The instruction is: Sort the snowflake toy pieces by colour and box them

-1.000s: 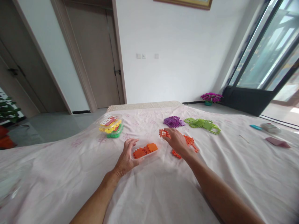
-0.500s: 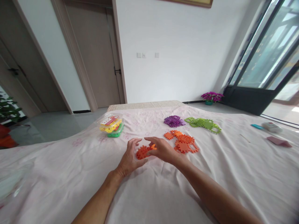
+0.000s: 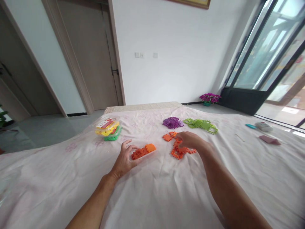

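The clear shallow tray (image 3: 145, 155) of orange interlocking tiles (image 3: 143, 150) sits near the middle of the bedsheet (image 3: 152, 190), and my left hand (image 3: 124, 156) rests at its nine o'clock edge, fingers loosely spread and touching the rim, gripping nothing firmly. At the tray's three o'clock lies the loose orange tile pile (image 3: 177, 149) — flat, notched squares, some open-framed — and my right hand (image 3: 192, 141) lies curled over it; I cannot tell whether it has a piece pinched. To do this well, I judge I should steady the tray and lift one tile at a time, keeping it flat. At twelve o'clock sit the purple tiles (image 3: 171, 122) and green tiles (image 3: 200, 124) — at ten o'clock, a lidded box (image 3: 107, 128).
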The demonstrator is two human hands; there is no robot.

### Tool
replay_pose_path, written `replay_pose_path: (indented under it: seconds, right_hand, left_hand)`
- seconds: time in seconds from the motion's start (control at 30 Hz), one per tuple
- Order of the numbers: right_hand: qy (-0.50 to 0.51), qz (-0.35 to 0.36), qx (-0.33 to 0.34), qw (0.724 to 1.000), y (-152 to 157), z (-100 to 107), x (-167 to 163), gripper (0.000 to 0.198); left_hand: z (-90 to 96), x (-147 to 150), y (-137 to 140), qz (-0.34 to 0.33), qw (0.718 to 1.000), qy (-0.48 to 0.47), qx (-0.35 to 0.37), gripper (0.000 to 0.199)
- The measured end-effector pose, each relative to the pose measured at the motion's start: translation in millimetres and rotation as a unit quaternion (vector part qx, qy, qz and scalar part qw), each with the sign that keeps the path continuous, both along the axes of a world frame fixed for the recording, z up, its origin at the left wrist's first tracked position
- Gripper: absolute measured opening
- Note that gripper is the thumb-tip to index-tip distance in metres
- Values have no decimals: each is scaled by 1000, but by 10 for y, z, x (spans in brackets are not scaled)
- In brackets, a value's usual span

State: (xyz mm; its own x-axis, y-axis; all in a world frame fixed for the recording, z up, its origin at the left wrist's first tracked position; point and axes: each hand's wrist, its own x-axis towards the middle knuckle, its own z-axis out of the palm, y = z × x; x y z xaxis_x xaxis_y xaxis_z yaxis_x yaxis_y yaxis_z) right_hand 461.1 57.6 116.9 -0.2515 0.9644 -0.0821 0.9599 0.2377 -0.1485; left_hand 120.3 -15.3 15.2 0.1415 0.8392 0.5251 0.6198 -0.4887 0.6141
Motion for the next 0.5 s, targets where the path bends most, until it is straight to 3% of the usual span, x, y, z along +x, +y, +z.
replay_pose_path:
  seconds: [0.13, 0.5]
  right_hand:
    - [-58, -10, -68, 996, -20, -70, 91, 35]
    - [-62, -4, 8, 998, 37, -391, 49, 38]
  left_hand:
    - [-37, -23, 22, -1, 1000, 8, 21, 39]
    - [-36, -37, 10, -10, 1000, 5, -2, 40]
